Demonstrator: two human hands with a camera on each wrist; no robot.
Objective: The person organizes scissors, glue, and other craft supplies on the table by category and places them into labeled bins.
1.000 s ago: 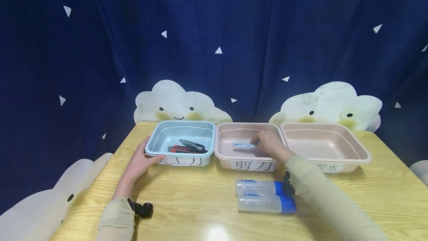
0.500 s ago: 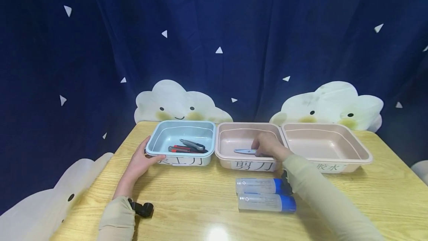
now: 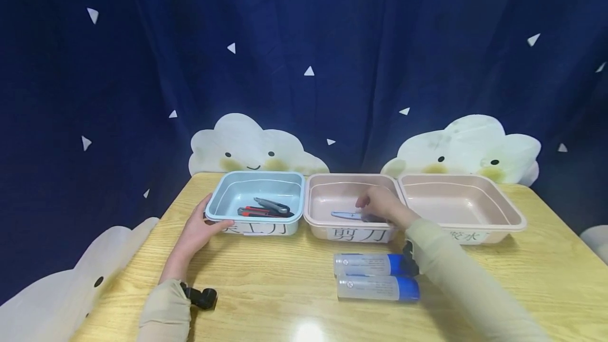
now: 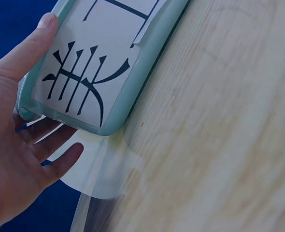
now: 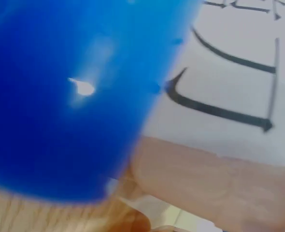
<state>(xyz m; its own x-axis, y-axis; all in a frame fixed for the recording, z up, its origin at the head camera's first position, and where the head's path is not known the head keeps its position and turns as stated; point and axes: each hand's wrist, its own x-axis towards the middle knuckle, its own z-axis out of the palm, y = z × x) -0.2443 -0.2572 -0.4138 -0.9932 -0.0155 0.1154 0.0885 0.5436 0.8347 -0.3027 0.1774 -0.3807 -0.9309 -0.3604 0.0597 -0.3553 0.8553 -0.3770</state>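
Note:
My left hand [image 3: 198,232] holds the near left corner of the light blue bin [image 3: 257,173], its thumb on the front rim and fingers along the side. In the left wrist view, some of that hand's fingers [image 4: 66,162] reach past the bin's end. Two utility knives, one grey [image 3: 273,205] and one red and black [image 3: 258,211], lie inside. Over the middle pink bin [image 3: 323,224] my right hand [image 3: 382,205] hovers, fingers loosely bent, nothing visibly held. Below them lies a slim pale blue tool [image 3: 347,216], apparently scissors, partly hidden by the hand.
Two clear bottles, a rear one [image 3: 361,265] and a front one [image 3: 367,287], lie before the middle bin. A blue cap [image 5: 79,96] fills much of the right wrist view. A third, pink bin [image 3: 515,220] stands at the right. A dark blue curtain [image 3: 304,15] hangs behind.
The pale blue tool has come down onto the middle bin's floor. My right fingers have lifted away from it. My left hand has stayed on the blue bin.

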